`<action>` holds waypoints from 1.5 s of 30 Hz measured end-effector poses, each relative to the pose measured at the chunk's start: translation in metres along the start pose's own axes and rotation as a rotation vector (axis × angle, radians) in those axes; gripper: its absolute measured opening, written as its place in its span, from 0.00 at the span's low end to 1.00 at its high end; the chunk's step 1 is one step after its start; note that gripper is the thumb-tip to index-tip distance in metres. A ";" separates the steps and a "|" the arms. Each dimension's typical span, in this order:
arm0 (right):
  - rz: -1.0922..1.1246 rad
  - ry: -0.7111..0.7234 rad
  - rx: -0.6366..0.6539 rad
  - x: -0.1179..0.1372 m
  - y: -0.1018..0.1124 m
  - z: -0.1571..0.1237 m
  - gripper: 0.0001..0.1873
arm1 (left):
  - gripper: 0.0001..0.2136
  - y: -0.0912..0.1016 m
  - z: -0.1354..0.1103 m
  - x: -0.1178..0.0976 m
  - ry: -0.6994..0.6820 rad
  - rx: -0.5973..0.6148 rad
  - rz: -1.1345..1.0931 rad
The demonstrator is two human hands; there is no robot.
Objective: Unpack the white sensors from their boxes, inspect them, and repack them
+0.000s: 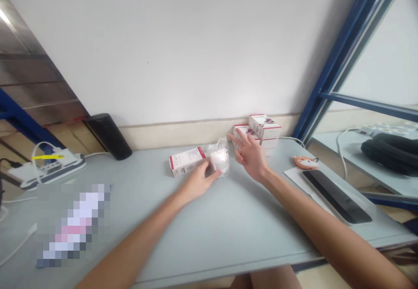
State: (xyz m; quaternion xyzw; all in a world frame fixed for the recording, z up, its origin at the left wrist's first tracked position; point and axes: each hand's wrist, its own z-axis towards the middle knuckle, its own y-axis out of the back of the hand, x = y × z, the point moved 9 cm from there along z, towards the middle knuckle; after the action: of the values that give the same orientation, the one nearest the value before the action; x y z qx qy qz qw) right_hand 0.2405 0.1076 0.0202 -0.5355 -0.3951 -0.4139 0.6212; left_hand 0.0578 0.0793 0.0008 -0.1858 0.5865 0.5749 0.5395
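Note:
On the grey table, a white rounded device point(219, 160) stands in a clear plastic bag point(222, 144). My left hand point(198, 181) grips its near left side between thumb and fingers. Just behind that hand, a red and white box point(187, 161) lies flat. My right hand point(252, 154) is raised to the right of the device, apart from it, with its fingers spread and nothing in them. Beyond it, several similar boxes point(266, 127) are stacked near the wall, partly hidden by the hand.
A black cylinder-like object point(109, 136) stands at the back left, near a power strip point(54, 169). At right lie an orange and white mouse point(306, 162) and a dark flat slab point(338, 196). Blue frame posts point(326, 69) border the right side.

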 end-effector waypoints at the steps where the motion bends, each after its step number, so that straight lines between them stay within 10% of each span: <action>1: -0.050 -0.007 -0.026 -0.003 0.003 0.001 0.33 | 0.22 0.000 0.001 -0.001 -0.004 -0.004 -0.024; 8: -0.603 0.074 0.283 -0.027 -0.026 -0.006 0.24 | 0.33 0.009 0.009 0.015 0.012 -0.158 -0.429; 17: -0.558 0.009 0.555 -0.023 -0.037 -0.021 0.29 | 0.26 0.001 0.006 0.008 0.015 -0.119 -0.400; 30: -0.778 0.149 0.589 -0.027 -0.036 -0.020 0.37 | 0.23 -0.001 0.006 0.014 0.100 -0.051 -0.424; 34: -0.633 0.100 0.465 -0.022 -0.032 -0.014 0.35 | 0.19 0.013 0.006 0.022 0.201 -0.234 -0.672; 45: -0.155 0.066 0.157 -0.009 -0.037 -0.017 0.25 | 0.09 0.012 0.005 0.009 0.339 -0.233 -1.250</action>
State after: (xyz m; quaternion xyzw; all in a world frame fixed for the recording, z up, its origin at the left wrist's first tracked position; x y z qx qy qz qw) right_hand 0.2037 0.0881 0.0221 -0.4392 -0.4457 -0.4458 0.6400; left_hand 0.0470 0.0907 -0.0004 -0.6366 0.3789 0.1759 0.6483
